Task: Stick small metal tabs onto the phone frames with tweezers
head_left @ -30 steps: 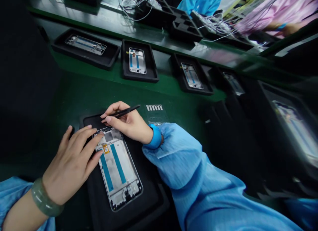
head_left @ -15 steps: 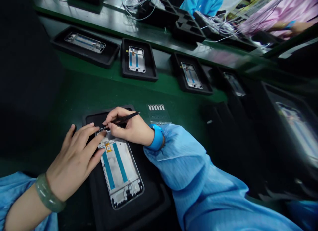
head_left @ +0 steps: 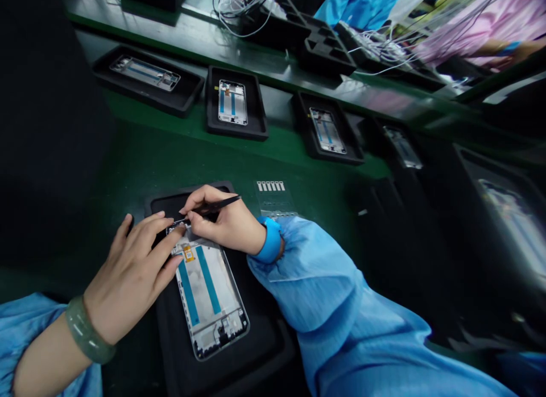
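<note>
A silver phone frame (head_left: 213, 306) with two blue strips and an orange flex piece lies in a black tray (head_left: 273, 334). Black tweezers (head_left: 224, 203) are pinched in my right hand (head_left: 224, 223), their tips at the frame's upper left end. My left hand (head_left: 132, 272) has its fingers spread, with the fingertips resting on that same end beside the tips. What lies under the fingertips is hidden. Just beyond my right wrist is a clear sheet (head_left: 273, 203) with a row of small white tabs.
Several black trays with phone frames stand along the back, among them one (head_left: 260, 115) in the middle. A larger tray (head_left: 473, 158) is at the right. Bundled white cables (head_left: 243, 4) lie on a shelf behind. A person in a pink sleeve (head_left: 464, 38) is at the top right.
The view has shifted slightly, so the hands and phone frame appear a little further right. Both hands keep the same pose at the frame's upper end.
</note>
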{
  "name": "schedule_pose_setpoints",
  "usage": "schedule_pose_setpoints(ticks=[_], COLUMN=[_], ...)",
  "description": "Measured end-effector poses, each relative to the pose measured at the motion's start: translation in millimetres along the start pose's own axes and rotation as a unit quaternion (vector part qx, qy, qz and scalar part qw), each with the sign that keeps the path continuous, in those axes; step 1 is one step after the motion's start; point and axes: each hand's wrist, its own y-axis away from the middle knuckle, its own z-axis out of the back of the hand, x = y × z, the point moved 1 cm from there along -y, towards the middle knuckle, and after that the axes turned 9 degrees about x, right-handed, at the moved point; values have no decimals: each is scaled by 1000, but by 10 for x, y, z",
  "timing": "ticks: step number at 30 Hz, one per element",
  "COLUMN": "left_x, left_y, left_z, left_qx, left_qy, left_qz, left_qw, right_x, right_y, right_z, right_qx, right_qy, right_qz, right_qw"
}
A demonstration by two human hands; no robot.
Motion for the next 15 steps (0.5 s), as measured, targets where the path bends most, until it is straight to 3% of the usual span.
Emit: schedule_pose_setpoints(ticks=[3,8,12,15], left_x=[10,7,3,15], left_y=[1,-6,4,11], left_z=[-2,6,3,-5], left_qx=[-3,8,0,1], left_qy=[1,-9,-11,-13], left_qz=[-2,-1,-4,-4], left_qw=[1000,1000,1000,1000], right_x=[12,6,18,0], right_y=[7,-2,-6,-10], right_z=[-6,-7,-14,-9], right_qx=[-14,-10,-12,-2], right_qy=[35,6,64,15], right_qz=[19,8,42,15], right_qw=[999,1000,997,1000])
